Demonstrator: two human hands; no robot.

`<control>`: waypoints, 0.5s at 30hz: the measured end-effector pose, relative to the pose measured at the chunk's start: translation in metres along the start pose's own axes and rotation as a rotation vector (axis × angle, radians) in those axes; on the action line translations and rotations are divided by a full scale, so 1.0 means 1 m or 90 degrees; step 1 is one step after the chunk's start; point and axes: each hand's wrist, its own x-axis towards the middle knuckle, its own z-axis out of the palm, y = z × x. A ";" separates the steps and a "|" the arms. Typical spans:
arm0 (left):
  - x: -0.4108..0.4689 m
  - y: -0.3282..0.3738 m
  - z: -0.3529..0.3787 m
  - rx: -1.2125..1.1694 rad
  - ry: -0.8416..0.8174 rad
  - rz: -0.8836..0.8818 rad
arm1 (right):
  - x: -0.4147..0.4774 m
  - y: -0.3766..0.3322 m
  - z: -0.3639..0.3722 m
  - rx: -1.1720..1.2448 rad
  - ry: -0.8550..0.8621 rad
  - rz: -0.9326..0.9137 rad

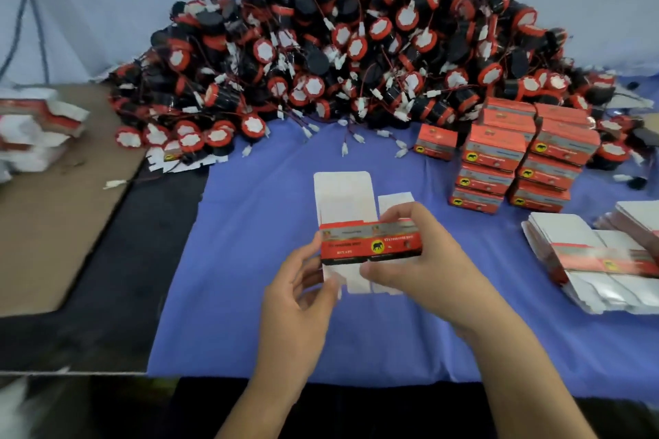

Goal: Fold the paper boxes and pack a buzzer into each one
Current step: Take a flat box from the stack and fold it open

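Blue cloth-covered table [231, 260], heap of black-and-red round buzzers [338, 46] at back. Both forearms reach in to cloth centre: left hand [303, 281] grip pinches the left end of a flat red printed paper box [356, 246], white flaps out; right hand [420, 260] grip curls over its right end

One flat box [371, 248] near centre, held up. Folded boxes [494, 151] stacked on the right: about nine visible, some may be hidden. Buzzers [338, 46] in one far heap, too many to count. Three piles of unfolded boxes: right pile [588, 260], far-right pile [638, 219], left pile [35, 128]. One blue cloth [256, 224]. One cardboard sheet [53, 224] on the left.
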 end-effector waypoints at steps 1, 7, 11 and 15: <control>0.000 -0.001 -0.007 0.013 0.001 0.002 | 0.000 -0.005 0.007 0.069 -0.019 0.009; -0.010 0.003 -0.025 0.094 -0.113 0.018 | -0.004 -0.022 0.053 0.251 -0.081 0.042; -0.009 -0.003 -0.053 0.099 -0.189 0.103 | -0.006 -0.025 0.051 0.452 -0.136 0.088; -0.004 -0.004 -0.054 0.060 -0.118 0.171 | -0.010 -0.025 0.051 0.600 -0.221 0.167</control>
